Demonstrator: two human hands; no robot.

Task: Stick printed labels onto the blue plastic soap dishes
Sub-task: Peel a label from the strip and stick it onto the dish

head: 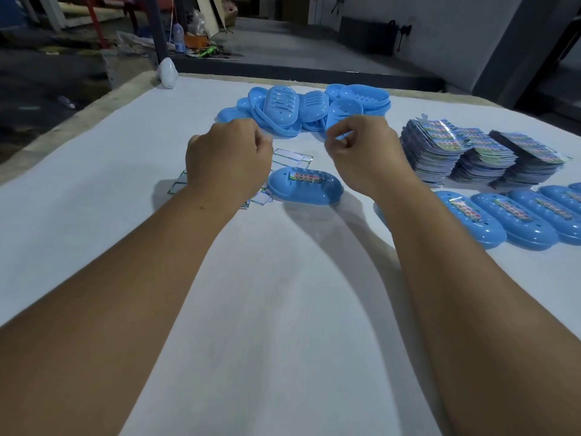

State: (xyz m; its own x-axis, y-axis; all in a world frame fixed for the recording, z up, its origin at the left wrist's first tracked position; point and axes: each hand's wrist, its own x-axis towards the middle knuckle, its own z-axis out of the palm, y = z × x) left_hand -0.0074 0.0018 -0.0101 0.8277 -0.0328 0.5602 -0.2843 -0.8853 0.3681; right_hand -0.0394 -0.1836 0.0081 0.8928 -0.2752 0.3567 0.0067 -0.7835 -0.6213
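Note:
A blue soap dish (304, 186) lies upside down on the white table (267, 294) between my hands, with a printed label (307, 176) stuck on its top. My left hand (228, 155) hovers just left of it, fingers curled into a loose fist with nothing visible in them. My right hand (364, 152) hovers to its right, thumb and forefinger tips drawn together, and I see nothing held. A pile of unlabelled blue dishes (301, 108) lies behind both hands. Stacks of printed labels (481, 152) stand at the right.
A row of labelled dishes (515, 220) lies at the right edge, in front of the label stacks. Peeled clear backing sheets (290, 156) are scattered under and behind my left hand. A white object (167, 73) sits at the table's far left corner.

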